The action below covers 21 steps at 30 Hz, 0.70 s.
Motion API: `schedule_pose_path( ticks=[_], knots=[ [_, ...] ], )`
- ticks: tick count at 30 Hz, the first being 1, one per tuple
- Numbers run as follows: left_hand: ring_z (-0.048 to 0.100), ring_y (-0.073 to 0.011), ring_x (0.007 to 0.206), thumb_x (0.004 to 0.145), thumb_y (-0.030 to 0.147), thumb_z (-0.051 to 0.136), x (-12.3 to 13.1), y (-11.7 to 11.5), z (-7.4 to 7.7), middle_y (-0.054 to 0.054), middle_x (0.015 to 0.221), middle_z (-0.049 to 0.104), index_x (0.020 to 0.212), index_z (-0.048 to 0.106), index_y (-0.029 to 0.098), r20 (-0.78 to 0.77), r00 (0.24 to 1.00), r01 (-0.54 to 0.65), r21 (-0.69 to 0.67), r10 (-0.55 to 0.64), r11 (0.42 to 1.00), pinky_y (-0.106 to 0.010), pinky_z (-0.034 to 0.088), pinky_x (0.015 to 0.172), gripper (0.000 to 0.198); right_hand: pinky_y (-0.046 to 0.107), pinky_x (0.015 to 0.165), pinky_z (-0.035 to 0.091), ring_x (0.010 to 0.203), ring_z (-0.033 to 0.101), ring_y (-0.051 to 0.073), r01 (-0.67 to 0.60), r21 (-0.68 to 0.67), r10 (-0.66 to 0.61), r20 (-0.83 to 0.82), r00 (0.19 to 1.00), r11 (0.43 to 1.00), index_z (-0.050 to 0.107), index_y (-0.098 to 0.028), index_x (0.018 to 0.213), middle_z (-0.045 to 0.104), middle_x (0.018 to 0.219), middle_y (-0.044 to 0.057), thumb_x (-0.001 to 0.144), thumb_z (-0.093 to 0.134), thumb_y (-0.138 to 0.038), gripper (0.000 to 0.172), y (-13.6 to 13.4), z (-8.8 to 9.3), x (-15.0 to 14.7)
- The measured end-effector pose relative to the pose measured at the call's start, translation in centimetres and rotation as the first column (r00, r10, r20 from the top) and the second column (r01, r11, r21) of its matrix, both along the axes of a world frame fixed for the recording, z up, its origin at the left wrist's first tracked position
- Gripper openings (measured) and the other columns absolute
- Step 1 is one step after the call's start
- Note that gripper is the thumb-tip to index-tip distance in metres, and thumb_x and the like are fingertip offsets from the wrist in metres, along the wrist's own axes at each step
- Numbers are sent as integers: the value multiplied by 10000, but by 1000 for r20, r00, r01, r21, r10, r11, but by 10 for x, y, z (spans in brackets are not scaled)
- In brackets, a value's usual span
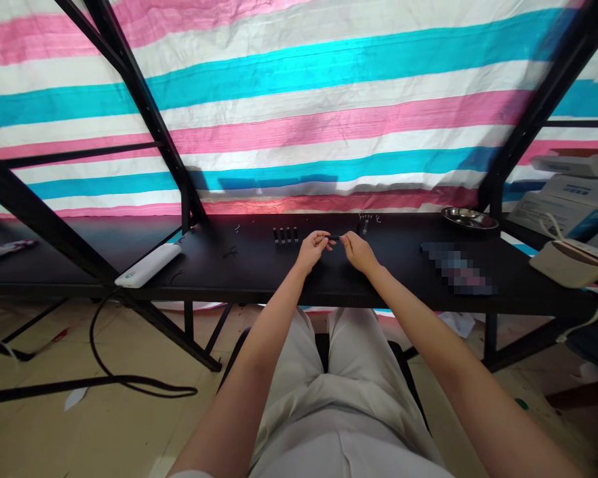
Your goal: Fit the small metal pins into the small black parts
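Observation:
Between my two hands, just above the black table, is a small dark cylinder (333, 238) held lengthwise. The fingertips of my left hand (314, 248) pinch its left end. At its right end, my right hand (357, 251) grips with thumb and fingers. Left of my left hand, several small dark tubes with pale ends (286, 236) stand in a row. Just behind my right hand are a grey-and-black small tube (365, 228) and several tiny pale pieces (366, 216). What exactly the held cylinder is cannot be made out.
On the black table (239, 272) lie a white power strip (148, 265), thin dark bits (230, 251) and a blurred-out flat object (456, 267). A shiny metal plate (469, 218) sits at the back right. A beige bag (568, 262) and white boxes (571, 192) are farther right. Black frame posts (144, 106) slant upward.

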<state>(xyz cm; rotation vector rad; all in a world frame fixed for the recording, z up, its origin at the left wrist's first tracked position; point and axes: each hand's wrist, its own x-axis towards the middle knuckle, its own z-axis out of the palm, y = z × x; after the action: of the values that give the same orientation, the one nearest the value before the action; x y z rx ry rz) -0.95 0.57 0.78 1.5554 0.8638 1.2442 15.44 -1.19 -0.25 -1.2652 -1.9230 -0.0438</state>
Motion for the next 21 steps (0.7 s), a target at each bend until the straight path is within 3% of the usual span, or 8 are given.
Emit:
schedule_pose_path(
  ticks=[10, 21],
  knots=[
    [606, -94, 578, 873, 232, 471, 2, 3, -4, -72, 797, 688, 920, 499, 129, -2, 1000, 9, 4, -9, 1000, -218, 442, 611, 117, 257, 654, 362, 675, 491, 155, 6, 24, -6, 4, 1000, 1000, 458, -219, 773, 515, 752, 49, 944, 196, -402, 363, 2, -1, -1],
    [506, -86, 566, 912, 311, 379, 3, -4, -4, 11, 675, 589, 756, 449, 185, -175, 972, -116, 214, 155, 970, -223, 403, 642, 212, 252, 642, 347, 657, 475, 147, -13, 31, 12, 24, 1000, 999, 432, -222, 742, 488, 724, 36, 950, 187, -412, 373, -1, 1, -5]
  ],
)
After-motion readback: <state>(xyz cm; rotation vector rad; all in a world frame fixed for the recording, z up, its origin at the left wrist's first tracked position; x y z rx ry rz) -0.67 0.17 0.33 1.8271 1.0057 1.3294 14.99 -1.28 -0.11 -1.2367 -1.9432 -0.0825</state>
